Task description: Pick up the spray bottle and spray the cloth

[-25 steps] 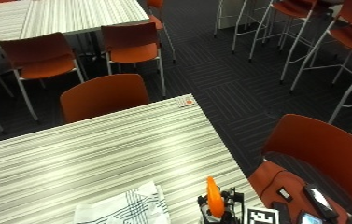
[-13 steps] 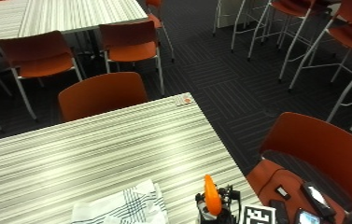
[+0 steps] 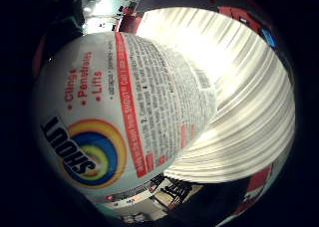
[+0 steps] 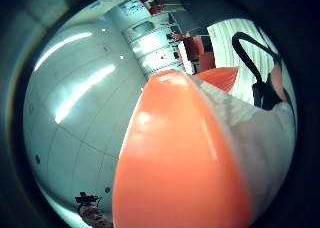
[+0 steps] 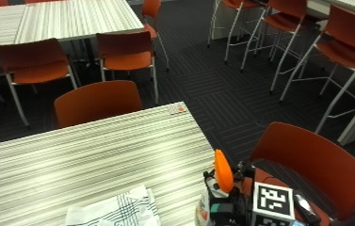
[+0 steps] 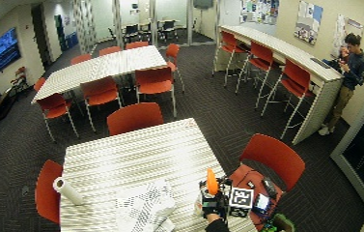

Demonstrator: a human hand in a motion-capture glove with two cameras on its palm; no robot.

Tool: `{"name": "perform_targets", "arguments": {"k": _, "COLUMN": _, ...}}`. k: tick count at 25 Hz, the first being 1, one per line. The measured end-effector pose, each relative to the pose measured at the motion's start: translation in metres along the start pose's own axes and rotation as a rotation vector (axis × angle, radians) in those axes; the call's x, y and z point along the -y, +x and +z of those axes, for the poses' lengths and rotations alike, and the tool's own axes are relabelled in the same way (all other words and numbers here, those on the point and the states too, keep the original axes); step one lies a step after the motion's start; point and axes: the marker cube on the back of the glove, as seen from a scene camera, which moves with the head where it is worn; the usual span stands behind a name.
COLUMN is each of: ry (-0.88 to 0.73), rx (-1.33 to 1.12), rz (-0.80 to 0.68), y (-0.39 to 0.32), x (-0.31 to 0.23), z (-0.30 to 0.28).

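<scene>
Where the striped table ends, gloved grip clamped on upright spray bottle, cloth beside.

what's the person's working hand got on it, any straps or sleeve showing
The right hand wears a black glove, and only a small dark part of it shows at the bottom edge of the outside view. A thin black strap loop curves along the edge of the thumb side palm view. No sleeve can be made out.

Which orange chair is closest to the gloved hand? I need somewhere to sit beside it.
The orange chair at the table's right side, beside the gloved hand with the spray bottle; the others stand farther off.
</scene>
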Motion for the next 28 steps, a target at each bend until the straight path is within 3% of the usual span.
{"name": "perform_targets", "arguments": {"k": 10, "ry": -0.012, "rx": -0.05, "rz": 0.004, "y": -0.018, "x": -0.01, "z": -0.006}}
{"name": "perform_targets", "arguments": {"k": 22, "ry": -0.229, "rx": -0.055, "rz": 0.039, "y": -0.011, "x": -0.051, "z": 0.075}}
{"name": "perform_targets", "arguments": {"k": 28, "ry": -0.275, "rx": -0.108, "rz": 0.071, "y": -0.009, "x": -0.057, "z": 0.09}}
